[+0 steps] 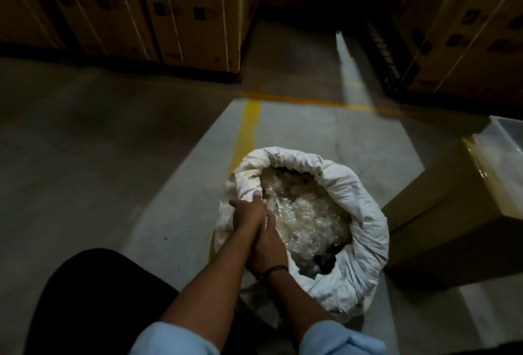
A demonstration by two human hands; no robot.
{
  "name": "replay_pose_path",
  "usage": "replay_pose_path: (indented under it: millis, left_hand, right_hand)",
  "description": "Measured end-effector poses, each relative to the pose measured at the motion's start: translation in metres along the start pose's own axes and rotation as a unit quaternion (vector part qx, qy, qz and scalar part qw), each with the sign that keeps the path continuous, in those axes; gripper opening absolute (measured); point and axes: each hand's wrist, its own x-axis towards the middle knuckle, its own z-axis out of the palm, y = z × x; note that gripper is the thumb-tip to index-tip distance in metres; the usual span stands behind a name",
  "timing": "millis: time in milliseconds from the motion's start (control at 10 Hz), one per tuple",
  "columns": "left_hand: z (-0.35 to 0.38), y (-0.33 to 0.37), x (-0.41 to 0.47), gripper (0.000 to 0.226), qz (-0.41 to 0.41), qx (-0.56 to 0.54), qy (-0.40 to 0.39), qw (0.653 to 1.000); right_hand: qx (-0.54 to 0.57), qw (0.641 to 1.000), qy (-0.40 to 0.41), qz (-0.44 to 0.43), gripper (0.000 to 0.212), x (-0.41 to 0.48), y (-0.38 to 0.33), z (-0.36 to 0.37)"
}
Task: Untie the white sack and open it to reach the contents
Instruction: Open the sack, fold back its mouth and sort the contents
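The white sack (365, 213) stands upright on the floor with its mouth wide and its rim rolled outward. Inside lies crinkled clear plastic holding pale contents (305, 210). My left hand (247, 209) grips the rolled rim on the sack's left side. Pressed close against it, my right hand (268, 250) holds the same near-left part of the rim, a dark band on its wrist. Both forearms come up from the bottom in light blue sleeves. No tie or string shows.
A taped cardboard box (441, 213) sits right beside the sack. Stacked strapped cartons (169, 9) stand at the back left, more cartons (467, 29) at the back right. A yellow floor line (249, 128) runs behind the sack. My dark-clothed knee (93, 298) is at lower left.
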Motion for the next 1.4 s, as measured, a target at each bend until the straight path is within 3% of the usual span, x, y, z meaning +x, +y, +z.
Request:
replay_pose_path:
  millis: [100,200,300,400,500,600,700,800,900,1000,1100,1200,1300,1400]
  left_hand:
    - [-0.018,-0.019,0.022,0.058,-0.019,-0.253,-0.143,0.957]
    - [-0.043,-0.034,0.027,0.056,-0.056,-0.380,-0.207,0.900]
    - [-0.031,-0.034,0.021,0.064,-0.064,-0.296,-0.202,0.931]
    - [-0.005,-0.030,0.007,0.088,0.127,0.179,0.066,0.973]
    - [0.004,-0.023,-0.026,0.059,0.595,0.326,-0.006,0.735]
    - [0.019,-0.040,-0.031,0.044,0.498,0.467,-0.236,0.692]
    - [0.021,-0.066,-0.026,0.051,0.414,0.595,-0.210,0.656]
    - [0.013,-0.062,-0.031,0.042,0.431,0.619,-0.205,0.624]
    - [0.007,-0.047,-0.028,0.042,0.418,0.586,-0.219,0.659]
    - [-0.002,-0.042,-0.022,0.045,0.341,0.522,-0.281,0.730]
    - [-0.009,-0.040,-0.024,0.051,0.294,0.508,-0.343,0.733]
    - [-0.008,-0.042,-0.023,0.076,0.334,0.578,-0.333,0.666]
    - [-0.006,-0.057,-0.024,0.065,0.395,0.628,-0.276,0.611]
    - [-0.004,-0.082,-0.017,0.050,0.454,0.627,-0.221,0.594]
  right_hand:
    - [-0.039,0.998,-0.044,-0.033,0.122,-0.015,0.038,-0.008]
    - [-0.091,0.987,-0.128,0.028,0.125,-0.039,0.077,-0.014]
    - [-0.199,0.971,-0.129,0.012,0.104,-0.061,0.089,-0.017]
    - [-0.249,0.965,-0.082,-0.014,0.088,-0.075,0.096,-0.017]
    - [-0.284,0.954,-0.077,-0.056,0.067,-0.081,0.097,-0.013]
    - [-0.314,0.943,-0.041,-0.106,0.047,-0.083,0.087,-0.016]
    - [-0.330,0.934,0.001,-0.141,0.021,-0.087,0.089,-0.017]
    - [-0.345,0.923,0.026,-0.169,0.025,-0.077,0.101,-0.022]
    - [-0.355,0.922,0.042,-0.148,0.039,-0.055,0.099,-0.039]
    - [-0.342,0.929,0.034,-0.136,0.041,-0.053,0.091,-0.036]
    - [-0.334,0.934,0.012,-0.125,0.049,-0.054,0.095,-0.034]
    - [-0.300,0.946,-0.062,-0.107,0.058,-0.045,0.090,-0.049]
    - [-0.152,0.954,-0.258,-0.019,0.095,-0.038,0.106,-0.047]
    - [-0.158,0.931,-0.329,-0.011,0.107,-0.046,0.122,-0.056]
